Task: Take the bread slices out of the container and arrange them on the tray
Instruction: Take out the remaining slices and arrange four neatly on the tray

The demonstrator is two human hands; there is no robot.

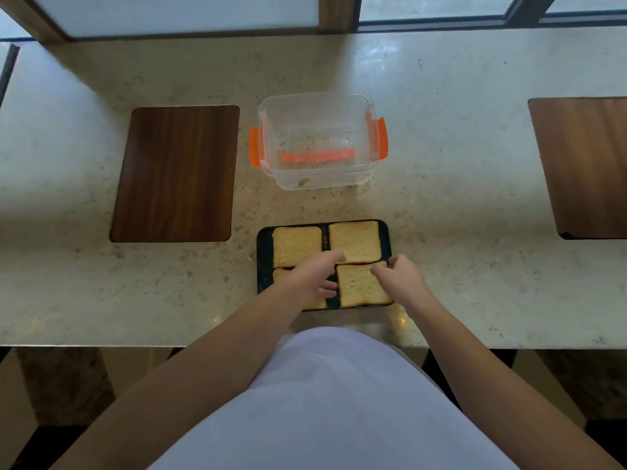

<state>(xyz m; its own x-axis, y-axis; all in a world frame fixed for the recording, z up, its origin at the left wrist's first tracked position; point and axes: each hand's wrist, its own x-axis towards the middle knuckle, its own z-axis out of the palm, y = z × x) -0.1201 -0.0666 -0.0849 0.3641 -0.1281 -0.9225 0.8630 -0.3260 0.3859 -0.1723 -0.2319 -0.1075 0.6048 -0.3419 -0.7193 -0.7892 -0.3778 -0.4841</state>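
Left hand (314,276) and right hand (398,278) rest loosely on bread slices (359,286).

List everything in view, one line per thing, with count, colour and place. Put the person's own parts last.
bread slices: four, golden tan, lying flat in a two-by-two grid on the tray; the near-left one is mostly hidden under the left hand.
tray: one, dark, at the near middle of the counter.
container: one, clear plastic with orange clips, behind the tray, lid off, only crumbs inside.
wooden boards: two, dark brown, one left of the container, one at the far right edge.
counter: one, pale speckled stone, under everything.
window frame: dark, along the far edge.
left hand: one, over the near-left slice.
right hand: one, fingers at the far corner of the near-right slice.
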